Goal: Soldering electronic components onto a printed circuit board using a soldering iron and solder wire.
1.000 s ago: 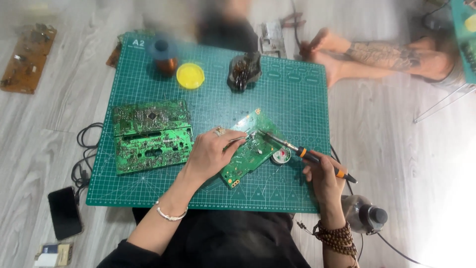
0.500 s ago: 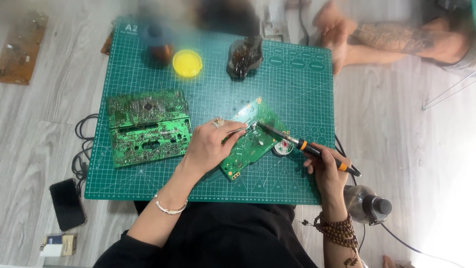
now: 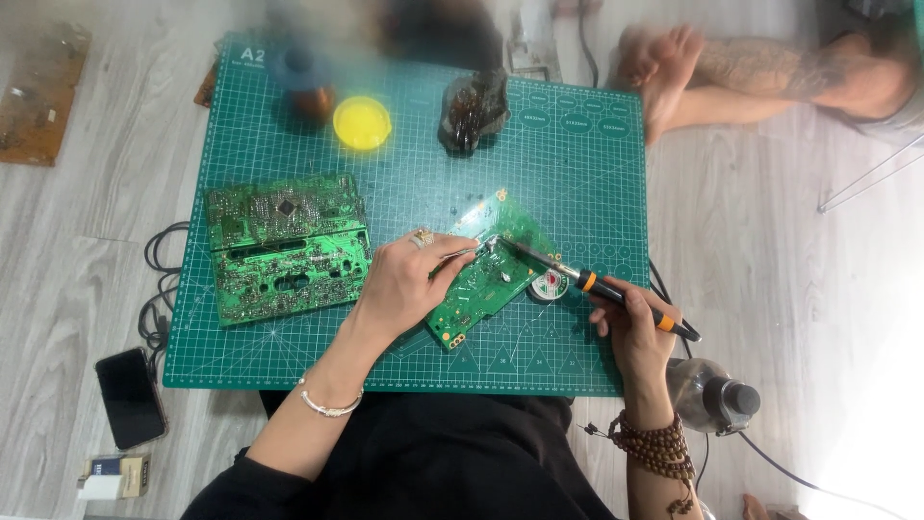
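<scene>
Circuit board [image 3: 491, 274], small and green, lies tilted near the middle of the green cutting mat [image 3: 597, 164]. The left hand [image 3: 409, 284] rests on it, fingers pinched narrow on a thin wire at its far edge. The right hand [image 3: 630, 323] grips a soldering iron [image 3: 597, 287], whose tip touches the board. A small round reel [image 3: 549, 284] sits just right of the board. Left lies a bigger green board [image 3: 284, 246]; far off, a round yellow tin [image 3: 362, 122]. Near left on the floor: a black phone [image 3: 130, 397] and a small box [image 3: 114, 476].
</scene>
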